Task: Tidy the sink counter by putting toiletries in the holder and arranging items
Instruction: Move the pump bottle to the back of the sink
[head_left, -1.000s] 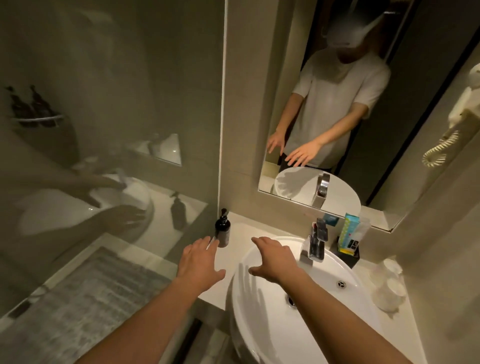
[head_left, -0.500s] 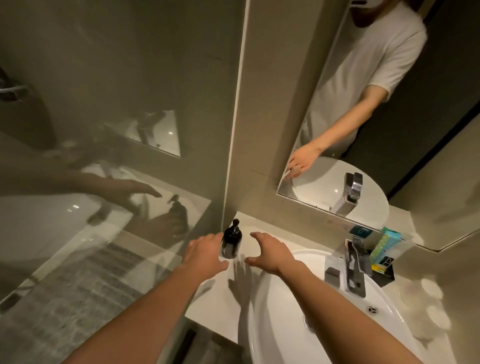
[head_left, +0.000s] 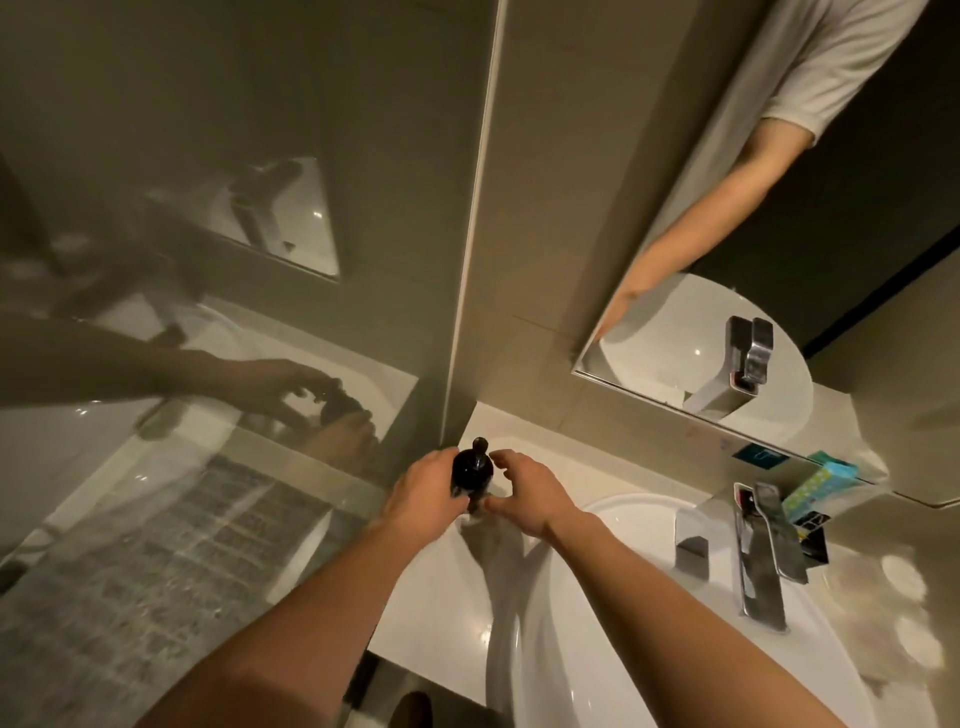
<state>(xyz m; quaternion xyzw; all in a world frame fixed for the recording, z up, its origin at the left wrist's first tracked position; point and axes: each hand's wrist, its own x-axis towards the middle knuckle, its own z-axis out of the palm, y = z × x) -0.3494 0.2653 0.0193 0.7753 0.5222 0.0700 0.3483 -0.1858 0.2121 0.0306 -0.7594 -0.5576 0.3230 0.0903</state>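
Standing at the far left corner of the white bench (head_left: 431, 597), hard against the glass partition (head_left: 208, 467), is a dark pump bottle (head_left: 470, 470); it serves as the landmark for this entry.

Surroundings: to the right of the bottle, a white basin (head_left: 649, 649) is set on the bench, with a chrome tap (head_left: 758, 561) at its far rim. Further right of the tap, a dark holder (head_left: 813, 530) is seen against the wall, carrying a teal-and-yellow packet (head_left: 821, 480). Beyond the holder, pale round cups (head_left: 904, 571) are noted near the frame's edge. Above and right of the bottle, a mirror (head_left: 779, 260) is mounted on the wall.

Obscured: the bottle's lower body is covered by the hands; its label cannot be read. The cups are washed out and blurred, so their count and kind cannot be told. The holder's contents are partly hidden behind the tap. The basin is cut off by the lower frame edge.

Hands: the left hand (head_left: 423, 491) is laid against the bottle's left side, fingers wrapped around the body. The right hand (head_left: 524, 493) is held just right of the bottle, fingers curved and spread; contact with the bottle cannot be told. Both forearms are extended forward from the lower frame.
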